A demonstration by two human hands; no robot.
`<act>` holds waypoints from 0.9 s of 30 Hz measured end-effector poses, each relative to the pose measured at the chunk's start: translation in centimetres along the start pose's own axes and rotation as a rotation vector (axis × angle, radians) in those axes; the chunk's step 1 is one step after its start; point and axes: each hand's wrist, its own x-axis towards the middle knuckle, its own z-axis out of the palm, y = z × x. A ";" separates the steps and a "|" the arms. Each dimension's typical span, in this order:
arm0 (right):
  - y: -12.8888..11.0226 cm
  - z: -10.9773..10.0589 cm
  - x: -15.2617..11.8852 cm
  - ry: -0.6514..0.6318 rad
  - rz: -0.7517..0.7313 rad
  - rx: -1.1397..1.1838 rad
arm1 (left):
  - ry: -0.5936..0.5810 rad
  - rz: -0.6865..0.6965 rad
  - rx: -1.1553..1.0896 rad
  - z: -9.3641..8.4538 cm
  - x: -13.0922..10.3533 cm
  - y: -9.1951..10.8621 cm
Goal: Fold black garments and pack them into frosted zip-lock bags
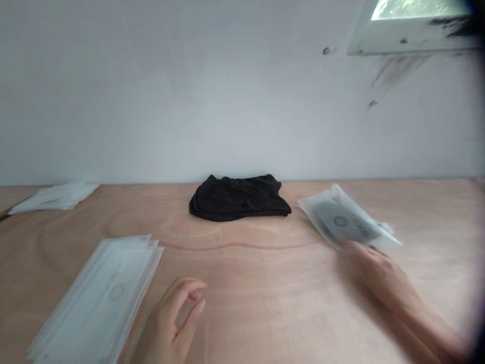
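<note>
My right hand [373, 273], a little blurred, grips the near edge of a frosted plastic bag [341, 220] at the right of the table. Something dark shows through the bag, along with a printed round logo and lettering. The fingertips are partly hidden. My left hand [176, 316] is at the lower middle, fingers curled, with a gap between thumb and forefinger and nothing in it. Just left of it lies a stack of flat frosted plastic bags [98, 298] with the same sort of print. Folded black cloth [240, 198] lies at the back middle, apart from both hands.
More white plastic bags or sheets [56, 196] lie at the back left, beside a thin dark object at the frame edge. The wooden table [242, 268] meets a pale wall [189, 91]. A window [420, 9] is at the upper right; a dark blur covers the right edge.
</note>
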 end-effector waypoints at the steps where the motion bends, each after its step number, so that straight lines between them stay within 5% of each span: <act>1: 0.0 0.2 0.6 -0.012 0.024 -0.035 | -0.039 0.006 0.036 -0.1 1.3 -0.2; 5: -1.1 1.0 5.3 -0.004 0.022 -0.105 | -0.115 0.074 0.276 0.2 8.8 -1.6; 10: -5.7 4.6 12.5 -0.003 -0.127 -0.044 | -0.143 0.158 0.457 2.3 18.9 -4.6; 14: -7.9 7.5 15.5 -0.018 -0.196 0.012 | -0.196 0.188 0.501 3.6 22.3 -6.7; 18: -7.3 7.4 16.5 0.039 -0.196 0.100 | -0.143 0.208 0.498 2.9 22.9 -7.1; 22: -6.8 3.6 15.7 0.125 -0.216 0.183 | -0.052 0.258 0.465 0.1 21.4 -5.1; 25: -7.1 -0.2 11.4 0.106 -0.285 0.214 | -0.057 0.324 0.442 -2.9 16.4 -2.5; 27: -7.3 -2.1 6.7 0.008 -0.352 0.243 | -0.165 0.371 0.391 -4.9 11.3 -0.7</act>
